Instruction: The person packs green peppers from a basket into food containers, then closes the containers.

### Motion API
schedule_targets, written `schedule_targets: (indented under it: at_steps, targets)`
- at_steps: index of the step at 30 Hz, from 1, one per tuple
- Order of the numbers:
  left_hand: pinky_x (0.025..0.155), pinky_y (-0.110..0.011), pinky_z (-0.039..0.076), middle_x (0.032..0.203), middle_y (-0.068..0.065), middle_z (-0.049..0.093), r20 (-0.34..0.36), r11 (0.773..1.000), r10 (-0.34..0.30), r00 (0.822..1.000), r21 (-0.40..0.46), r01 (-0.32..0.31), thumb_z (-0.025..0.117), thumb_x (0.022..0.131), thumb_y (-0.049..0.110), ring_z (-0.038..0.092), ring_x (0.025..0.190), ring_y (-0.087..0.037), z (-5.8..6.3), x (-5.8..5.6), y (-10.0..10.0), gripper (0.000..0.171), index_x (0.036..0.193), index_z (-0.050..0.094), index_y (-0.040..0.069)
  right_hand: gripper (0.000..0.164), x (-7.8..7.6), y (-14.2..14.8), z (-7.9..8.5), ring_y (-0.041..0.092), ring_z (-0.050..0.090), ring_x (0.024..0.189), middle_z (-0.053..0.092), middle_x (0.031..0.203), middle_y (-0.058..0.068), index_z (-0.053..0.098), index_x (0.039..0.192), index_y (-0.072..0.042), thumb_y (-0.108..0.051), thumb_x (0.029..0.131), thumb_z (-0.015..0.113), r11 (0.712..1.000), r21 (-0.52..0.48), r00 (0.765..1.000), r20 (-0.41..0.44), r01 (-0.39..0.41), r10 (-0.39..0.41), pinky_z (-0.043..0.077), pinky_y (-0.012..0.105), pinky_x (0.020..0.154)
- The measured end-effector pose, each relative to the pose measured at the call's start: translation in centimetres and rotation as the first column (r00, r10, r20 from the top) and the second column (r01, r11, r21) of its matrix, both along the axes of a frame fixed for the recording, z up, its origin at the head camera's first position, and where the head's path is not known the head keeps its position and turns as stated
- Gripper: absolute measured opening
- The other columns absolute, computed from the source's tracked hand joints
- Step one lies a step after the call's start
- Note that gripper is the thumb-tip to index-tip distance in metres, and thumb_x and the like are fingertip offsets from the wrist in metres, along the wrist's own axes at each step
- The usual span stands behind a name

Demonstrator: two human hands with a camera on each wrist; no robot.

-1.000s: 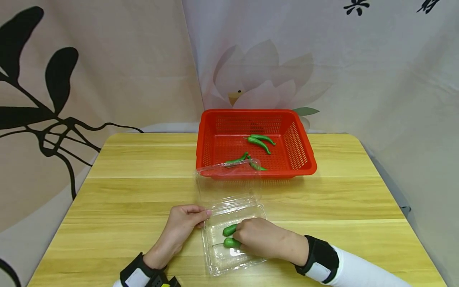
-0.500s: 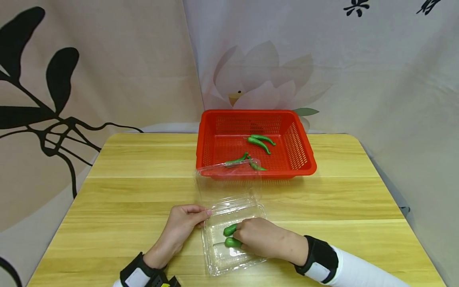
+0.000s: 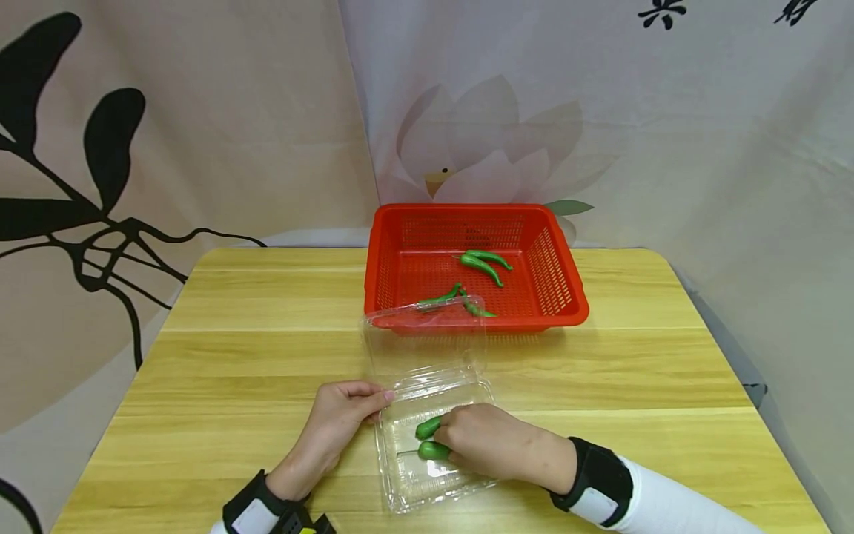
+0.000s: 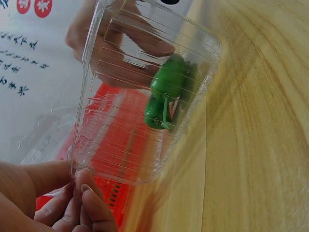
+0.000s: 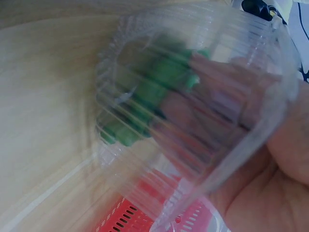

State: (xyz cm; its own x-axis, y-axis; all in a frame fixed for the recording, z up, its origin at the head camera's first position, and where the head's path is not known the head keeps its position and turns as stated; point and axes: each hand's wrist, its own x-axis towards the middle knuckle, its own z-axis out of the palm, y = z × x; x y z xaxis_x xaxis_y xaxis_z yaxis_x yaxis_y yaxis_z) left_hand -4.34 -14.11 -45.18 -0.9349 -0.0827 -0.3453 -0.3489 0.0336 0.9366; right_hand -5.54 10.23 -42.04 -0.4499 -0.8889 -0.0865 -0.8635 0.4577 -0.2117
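Observation:
A clear plastic clamshell box (image 3: 408,495) lies open on the wooden table, its lid (image 3: 427,352) folded back toward the basket. My left hand (image 3: 342,426) pinches the box's left rim near the hinge, thumb against fingers. Two green chili peppers, an upper one (image 3: 428,428) and a lower one (image 3: 434,451), lie side by side in the box. Reaching inside, my right hand (image 3: 490,443) has curled fingers on the peppers and hides their right ends. In the right wrist view, its fingertips meet a blurred green pepper (image 5: 157,89) behind the ribbed wall.
Behind the box stands a red perforated basket (image 3: 563,300) holding several green chili peppers (image 3: 482,270). The lid's far edge overlaps the basket's front rim in the head view. A printed cloth (image 3: 667,133) hangs behind the wooden table (image 3: 267,334).
The two peppers in the box have shifted very slightly to the right under my right hand. My left hand stays at the rim.

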Motion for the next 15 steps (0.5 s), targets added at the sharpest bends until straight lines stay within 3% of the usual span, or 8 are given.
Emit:
schedule_targets:
  at_steps: [3, 8, 15]
  targets:
    - [0.061, -0.025, 0.054, 0.088, -0.01, 0.076, 0.001, 1.0, 0.001, 1.0, 0.005, -0.001, 0.084, 0.089, 0.005, 0.062, 0.066, -0.014, 0.0, 0.0, 0.0, 0.012, 0.094, 0.08, -0.005, 0.013, -0.1, 0.0, 0.1, 0.006, 0.068, 0.086, 0.074, 0.091, -0.004, 0.071, 0.082, -0.014, -0.015, 0.09, 0.082, 1.0, -0.009, 1.0, 0.011, -0.006, 0.006, 0.058, 0.026, 0.075]
    - [0.061, -0.024, 0.053, 0.087, -0.01, 0.075, -0.003, 1.0, 0.002, 1.0, 0.006, -0.002, 0.084, 0.089, 0.005, 0.061, 0.065, -0.014, 0.0, 0.0, 0.0, 0.012, 0.094, 0.08, -0.005, 0.015, -0.2, 0.1, 0.7, 0.0, 0.06, 0.076, 0.068, 0.084, -0.01, 0.069, 0.084, -0.016, -0.018, 0.095, 0.08, 0.997, -0.075, 0.999, 0.043, -0.014, 0.017, 0.053, 0.02, 0.069]
    - [0.061, -0.025, 0.053, 0.086, -0.01, 0.075, -0.008, 1.0, 0.0, 1.0, 0.009, 0.0, 0.084, 0.088, 0.006, 0.062, 0.065, -0.014, 0.0, 0.0, 0.0, 0.012, 0.093, 0.08, -0.005, 0.005, -0.8, 0.7, 2.1, 0.001, 0.061, 0.081, 0.066, 0.088, -0.011, 0.075, 0.099, -0.015, -0.019, 0.097, 0.078, 0.973, -0.228, 0.999, -0.031, -0.03, 0.023, 0.054, 0.02, 0.076]
